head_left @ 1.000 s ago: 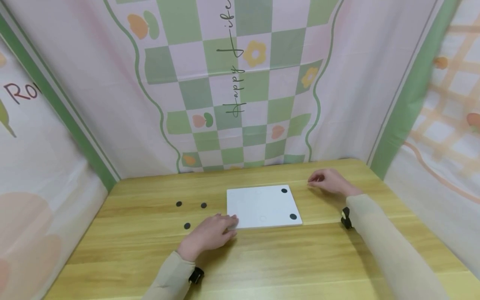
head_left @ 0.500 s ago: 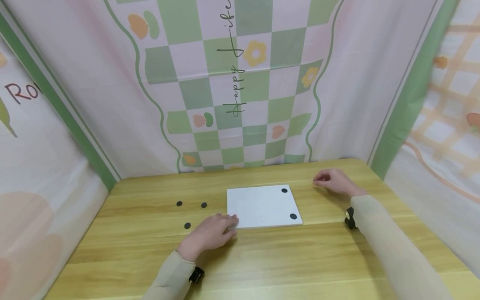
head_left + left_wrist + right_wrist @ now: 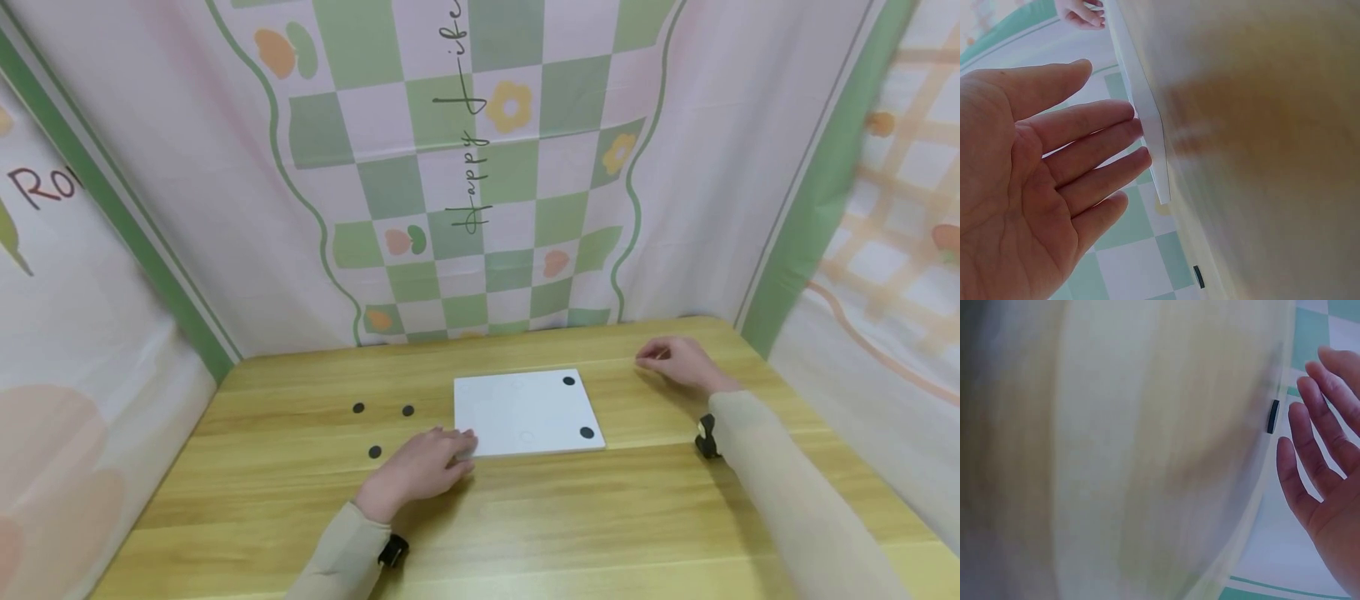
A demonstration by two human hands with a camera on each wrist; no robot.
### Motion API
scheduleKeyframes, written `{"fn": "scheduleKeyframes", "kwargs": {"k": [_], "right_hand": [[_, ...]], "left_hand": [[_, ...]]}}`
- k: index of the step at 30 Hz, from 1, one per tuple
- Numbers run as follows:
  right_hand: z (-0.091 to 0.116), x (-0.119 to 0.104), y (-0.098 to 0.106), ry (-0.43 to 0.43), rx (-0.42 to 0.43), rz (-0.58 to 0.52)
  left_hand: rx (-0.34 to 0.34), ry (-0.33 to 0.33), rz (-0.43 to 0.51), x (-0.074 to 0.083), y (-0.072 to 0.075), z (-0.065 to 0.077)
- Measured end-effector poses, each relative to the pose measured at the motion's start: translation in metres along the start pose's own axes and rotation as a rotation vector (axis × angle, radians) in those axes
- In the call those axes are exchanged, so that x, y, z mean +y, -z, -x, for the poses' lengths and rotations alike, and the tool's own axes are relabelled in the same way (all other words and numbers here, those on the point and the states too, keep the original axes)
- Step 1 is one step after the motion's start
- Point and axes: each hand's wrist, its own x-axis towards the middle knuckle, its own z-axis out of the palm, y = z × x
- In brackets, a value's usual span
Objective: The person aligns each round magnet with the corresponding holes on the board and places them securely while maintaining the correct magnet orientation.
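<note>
Evidently the left hand (image 3: 420,464), fingers nearly straight, gripping nothing, rested on the near-left corner of the white panel (image 3: 517,408) on the wooden table (image 3: 540,525), while the right hand (image 3: 681,362), loosely spread, seemingly empty, hovered near a black disc (image 3: 1273,417), probably best pinched by its rim.

wooden table (image 3: 540,525) | back curtain (image 3: 510,175) — green checked | right curtain (image 3: 900,292) — orange plaid | left curtain (image 3: 67,333), lettered

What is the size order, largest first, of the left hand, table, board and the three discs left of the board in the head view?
1. Table
2. Board
3. Left hand
4. Discs, too alike to rank among themselves
</note>
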Motion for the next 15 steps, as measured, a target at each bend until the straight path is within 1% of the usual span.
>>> {"fn": "scheduleKeyframes", "kwargs": {"k": [4, 15], "right_hand": [[0.0021, 0.0014, 0.0018, -0.012, 0.005, -0.002], [0.0073, 0.0054, 0.0086, -0.045, -0.005, -0.020]], "left_hand": [[0.002, -0.006, -0.008, -0.0001, -0.0003, 0.0001], [-0.005, 0.010, -0.010, 0.0001, 0.0001, -0.0005]]}}
